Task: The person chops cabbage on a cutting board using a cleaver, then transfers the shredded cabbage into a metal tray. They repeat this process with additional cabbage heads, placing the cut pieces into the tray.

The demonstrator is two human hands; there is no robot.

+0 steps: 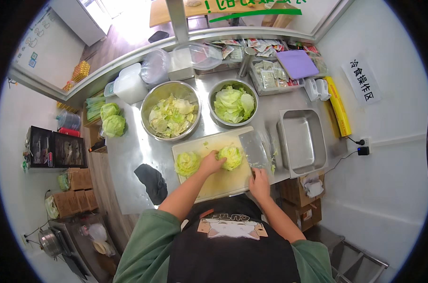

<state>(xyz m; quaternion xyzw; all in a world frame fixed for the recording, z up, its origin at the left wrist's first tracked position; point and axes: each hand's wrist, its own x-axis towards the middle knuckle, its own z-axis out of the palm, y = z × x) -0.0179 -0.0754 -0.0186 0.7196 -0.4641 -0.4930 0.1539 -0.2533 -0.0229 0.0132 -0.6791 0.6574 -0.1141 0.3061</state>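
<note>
Head view | left hand (211,163) pressed on cabbage half (231,157) | right hand (260,181) grips cleaver (253,149) | yellow box (339,107) by white wall sign (364,82)

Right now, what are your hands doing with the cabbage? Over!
Left hand pressing a cabbage piece on the cutting board. Right hand gripping the cleaver beside it. Second cabbage piece lies left, apart.
</note>
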